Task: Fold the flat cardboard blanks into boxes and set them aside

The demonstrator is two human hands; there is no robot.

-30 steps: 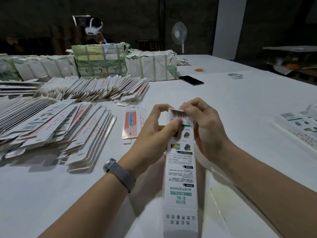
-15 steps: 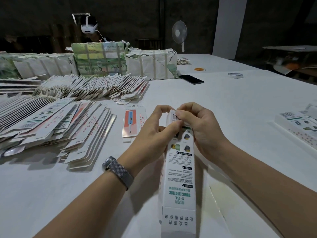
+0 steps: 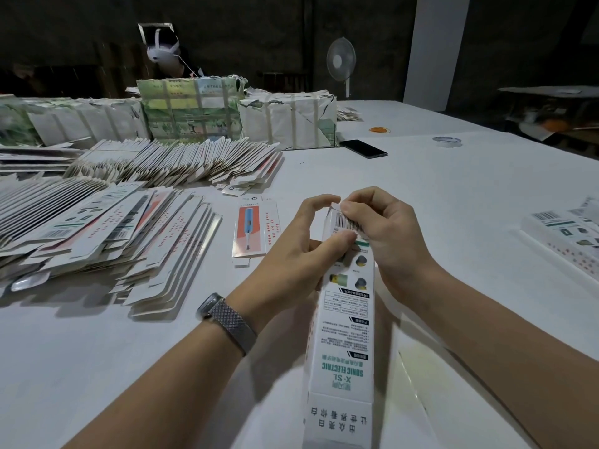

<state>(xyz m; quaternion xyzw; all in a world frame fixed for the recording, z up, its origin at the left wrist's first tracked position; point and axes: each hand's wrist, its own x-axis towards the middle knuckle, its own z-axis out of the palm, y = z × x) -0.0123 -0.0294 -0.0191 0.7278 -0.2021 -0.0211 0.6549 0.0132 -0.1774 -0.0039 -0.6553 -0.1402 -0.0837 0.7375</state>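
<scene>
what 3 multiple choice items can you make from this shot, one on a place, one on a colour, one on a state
1. Where does the black phone lie?
A. on the white table, just right of the paper-wrapped bundle
B. on top of the flat blanks
C. under the left wrist

2. What colour is the panel behind the toothbrush picture on the single flat blank?
A. green
B. orange-red
C. black

3. What state is the held box in?
A. lying flat on the table
B. opened into a tube, with the barcode flap at its far end being bent over
C. torn in two

Answers:
1 A, the phone rests on bare table beside the bundle.
2 B, the panel is orange-red.
3 B, the left hand grips the box body while the right hand pinches the flap.
</scene>
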